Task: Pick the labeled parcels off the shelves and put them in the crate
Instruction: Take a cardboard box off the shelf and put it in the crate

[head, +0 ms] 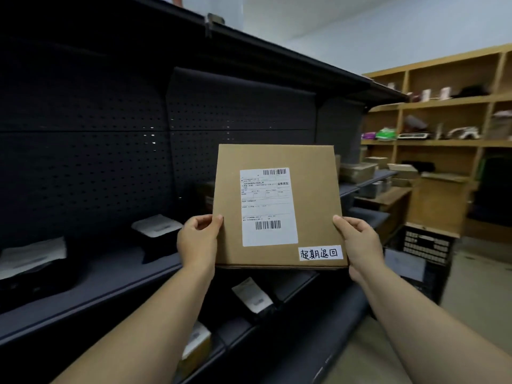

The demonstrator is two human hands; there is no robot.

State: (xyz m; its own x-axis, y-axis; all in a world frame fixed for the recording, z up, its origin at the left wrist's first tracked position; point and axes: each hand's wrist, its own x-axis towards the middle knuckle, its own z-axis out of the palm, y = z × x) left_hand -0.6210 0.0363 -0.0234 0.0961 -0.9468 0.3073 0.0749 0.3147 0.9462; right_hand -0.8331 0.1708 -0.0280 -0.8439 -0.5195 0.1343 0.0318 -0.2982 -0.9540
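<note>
A flat brown cardboard parcel (313, 195) is held upright in front of me, clear of the shelves. It bears a white shipping label with barcodes and a small white handwritten sticker at its lower right corner. My left hand (198, 239) grips its lower left edge, thumb on the front. My right hand (360, 242) grips the lower right edge the same way. A black plastic crate (424, 245) stands on the floor at the right, below the parcel's level.
Dark metal shelves (110, 284) run along the left with black bagged parcels (156, 231) bearing white labels; more lie on lower shelves. Brown boxes (357, 171) sit further along. Wooden shelving (443, 142) with assorted items fills the back right.
</note>
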